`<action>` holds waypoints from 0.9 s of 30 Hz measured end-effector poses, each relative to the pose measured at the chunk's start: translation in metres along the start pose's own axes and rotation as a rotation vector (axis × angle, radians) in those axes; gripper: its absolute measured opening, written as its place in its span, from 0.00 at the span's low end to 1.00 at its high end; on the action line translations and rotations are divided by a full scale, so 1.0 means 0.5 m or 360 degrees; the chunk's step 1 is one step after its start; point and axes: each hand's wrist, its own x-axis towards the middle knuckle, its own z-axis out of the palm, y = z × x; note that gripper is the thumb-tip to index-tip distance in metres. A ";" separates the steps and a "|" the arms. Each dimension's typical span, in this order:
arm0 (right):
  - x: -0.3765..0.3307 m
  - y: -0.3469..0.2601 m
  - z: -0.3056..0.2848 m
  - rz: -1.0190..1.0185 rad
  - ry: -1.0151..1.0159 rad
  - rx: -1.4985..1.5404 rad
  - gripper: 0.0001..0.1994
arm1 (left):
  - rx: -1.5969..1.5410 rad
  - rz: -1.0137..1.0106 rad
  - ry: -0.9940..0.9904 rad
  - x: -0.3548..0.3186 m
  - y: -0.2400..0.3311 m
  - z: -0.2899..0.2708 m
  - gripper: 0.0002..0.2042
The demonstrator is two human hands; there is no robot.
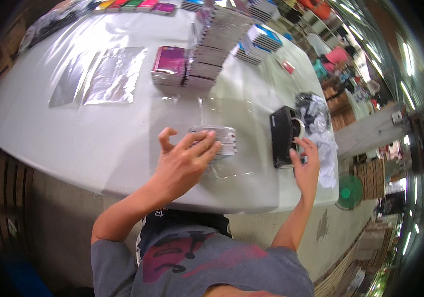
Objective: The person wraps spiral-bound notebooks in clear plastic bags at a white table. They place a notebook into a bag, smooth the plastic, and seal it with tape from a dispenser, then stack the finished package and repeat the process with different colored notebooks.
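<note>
My left hand [184, 157] lies with its fingers stretched over a small stack of booklets [227, 141], holding it down on the table. Clear plastic film [229, 171] spreads out around this stack. My right hand [307, 157] is at the near end of a black tape dispenser [282, 136], its thumb and fingers curved and apart. A pale roll of tape [298, 127] sits in the dispenser. Whether a strip of tape is between those fingers is too small to make out.
A white-covered table [118, 148] carries tall stacks of booklets [207, 62], a purple-covered pile [169, 64] and blue-covered piles [259, 42]. Flat clear plastic sheets [110, 76] lie at left. Crumpled plastic [323, 143] sits right of the dispenser. Colourful booklets [130, 5] line the far edge.
</note>
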 end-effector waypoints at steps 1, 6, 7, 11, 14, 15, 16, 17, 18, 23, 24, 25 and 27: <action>0.001 0.062 -0.006 0.0177 0.0007 -0.0109 0.15 | 0.0006 0.0000 -0.0002 0.001 0.002 0.001 0.15; 0.000 0.242 0.012 0.1075 -0.0330 0.0493 0.21 | 0.0001 -0.0035 -0.0024 0.002 0.001 -0.003 0.16; 0.009 0.248 0.016 0.1156 -0.0385 0.0567 0.20 | 0.0000 -0.0034 -0.0024 0.003 0.000 -0.002 0.16; 0.020 0.280 0.032 0.1333 -0.0482 0.0986 0.17 | 0.0002 -0.0031 -0.0030 0.005 0.002 -0.004 0.15; 0.008 0.304 0.029 0.1393 -0.0386 0.1351 0.14 | 0.0009 -0.0042 -0.0037 0.007 0.004 -0.006 0.15; 0.001 0.309 0.028 0.1417 -0.0346 0.1465 0.13 | 0.0013 -0.0051 -0.0039 0.008 0.004 -0.006 0.15; -0.014 0.310 0.031 0.1405 -0.0256 0.1631 0.13 | 0.0016 -0.0049 -0.0025 0.009 0.004 -0.006 0.14; -0.033 0.300 0.038 0.1395 -0.0171 0.1796 0.12 | 0.0022 -0.0053 -0.0018 0.008 0.003 -0.004 0.14; -0.046 0.293 0.041 0.1384 -0.0084 0.1959 0.12 | 0.0026 -0.0056 -0.0011 0.007 0.003 -0.003 0.14; -0.097 0.298 0.020 0.0997 -0.0143 0.2285 0.10 | 0.0010 -0.0035 -0.0016 0.008 0.004 -0.008 0.13; -0.098 0.276 0.023 0.0999 -0.0076 0.2276 0.10 | 0.0010 -0.0031 -0.0010 0.007 0.003 -0.007 0.14; -0.100 0.261 0.030 0.1001 -0.0012 0.2267 0.11 | 0.0016 -0.0037 -0.0019 0.007 0.003 -0.008 0.14; -0.106 0.251 0.044 0.1193 0.0211 0.2266 0.10 | 0.0014 -0.0047 -0.0030 0.007 0.004 -0.009 0.14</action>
